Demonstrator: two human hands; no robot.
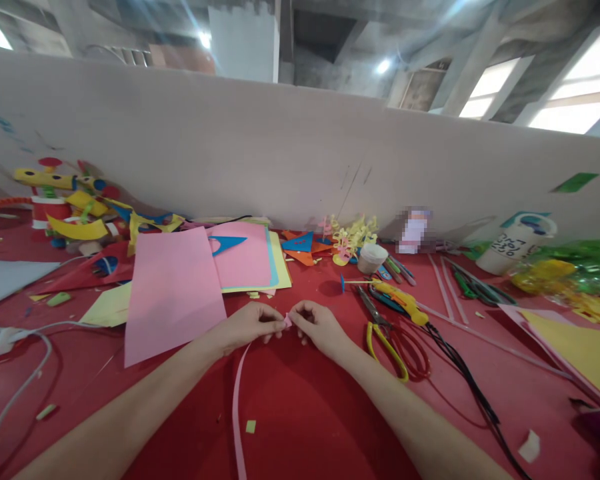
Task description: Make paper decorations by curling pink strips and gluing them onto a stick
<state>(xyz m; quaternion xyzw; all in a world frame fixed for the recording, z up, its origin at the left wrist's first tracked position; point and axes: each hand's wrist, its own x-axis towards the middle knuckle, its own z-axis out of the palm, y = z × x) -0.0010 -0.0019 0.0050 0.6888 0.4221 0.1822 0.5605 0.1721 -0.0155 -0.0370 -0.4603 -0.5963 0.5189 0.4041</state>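
Both hands meet over the middle of the red table, fingertips nearly touching around a small pink paper piece (287, 321). My left hand (258, 322) pinches it from the left between thumb and fingers. From the other side, my right hand (316, 325) closes its thumb and forefinger on it. A long narrow pink paper strip (237, 407) hangs in a curve from beneath my left hand toward the bottom edge. How the strip joins the small piece is hidden by the fingers.
Pink sheets (173, 293) lie left of the hands. Scissors with yellow and red handles (387, 347), a yellow glue gun (400, 300) with black cable, and a white cup (371, 259) are at right. Paper figures (53, 200) stand back left, against the white partition (260, 153).
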